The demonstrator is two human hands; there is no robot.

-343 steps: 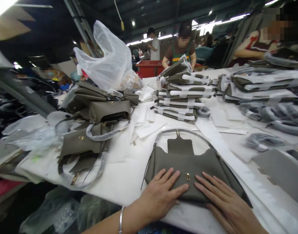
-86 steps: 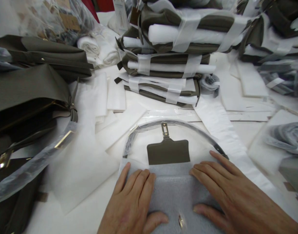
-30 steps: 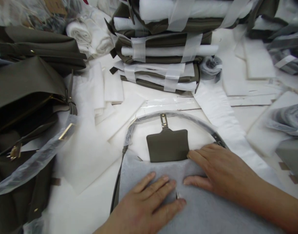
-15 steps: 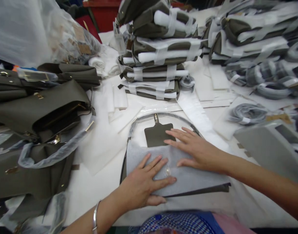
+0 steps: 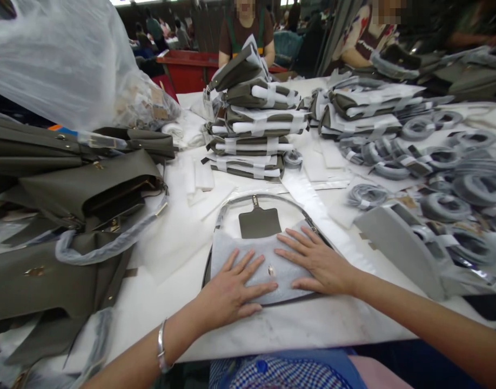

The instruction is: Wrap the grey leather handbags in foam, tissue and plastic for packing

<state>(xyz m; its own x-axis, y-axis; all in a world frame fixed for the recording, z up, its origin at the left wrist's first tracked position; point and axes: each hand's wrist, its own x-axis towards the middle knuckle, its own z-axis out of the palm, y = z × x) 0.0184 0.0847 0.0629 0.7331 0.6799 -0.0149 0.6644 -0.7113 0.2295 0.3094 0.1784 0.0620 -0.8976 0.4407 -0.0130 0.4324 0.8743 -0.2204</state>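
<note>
I have my left hand [image 5: 232,292] and right hand [image 5: 313,262] spread flat, fingers splayed, pressing the grey foam sheet [image 5: 252,259] over the olive handbag [image 5: 259,222] on the bench [image 5: 313,324].

Wrapped bags [image 5: 252,129] stacked behind; coiled straps [image 5: 442,162] at right.
</note>
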